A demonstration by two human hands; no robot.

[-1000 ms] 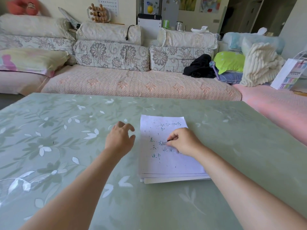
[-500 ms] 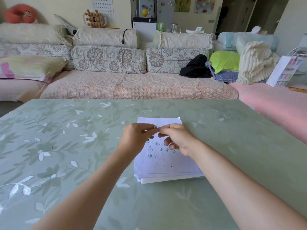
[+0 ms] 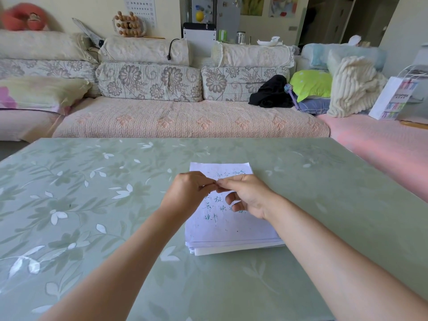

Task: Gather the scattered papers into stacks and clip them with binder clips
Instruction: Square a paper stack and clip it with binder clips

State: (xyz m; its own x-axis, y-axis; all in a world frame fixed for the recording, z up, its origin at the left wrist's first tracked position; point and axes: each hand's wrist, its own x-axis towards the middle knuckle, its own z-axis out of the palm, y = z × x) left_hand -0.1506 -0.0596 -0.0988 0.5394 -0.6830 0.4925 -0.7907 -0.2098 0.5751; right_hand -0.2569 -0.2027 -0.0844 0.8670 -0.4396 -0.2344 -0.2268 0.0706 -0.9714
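Pinching a tiny item, too small to identify, left hand and right hand meet above the paper stack lying centrally on the table. Stack judged light and floppy, sheets liable to slide; grip a squared edge.

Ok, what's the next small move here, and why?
Probably lower the tiny item, too small to identify, pinched between left hand and right hand, to the stack edge: the stack lies gathered on the table, no clip visible on it.
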